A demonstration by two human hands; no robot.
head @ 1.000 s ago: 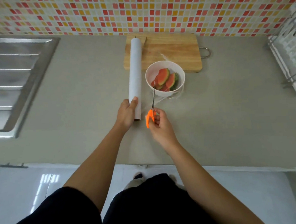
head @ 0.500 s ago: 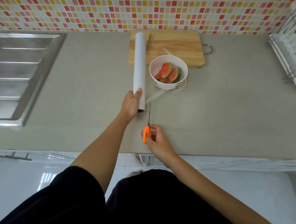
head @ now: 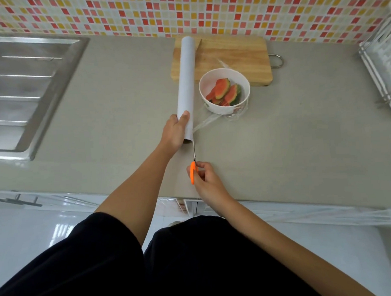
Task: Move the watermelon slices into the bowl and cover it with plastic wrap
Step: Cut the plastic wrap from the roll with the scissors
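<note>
Left hand [head: 175, 133] fingers gripped the white plastic-wrap roll [head: 186, 79], likely tensioning clear film [head: 207, 121] toward the white bowl [head: 219, 111], while right hand [head: 206, 180] fingers pinched orange-handled scissors [head: 193, 172] aimed just beside them.

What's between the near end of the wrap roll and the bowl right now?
In the head view, a bunched strand of plastic film stretches from the roll to the bowl, over bare counter. The scissors point at the roll's near end.
</note>
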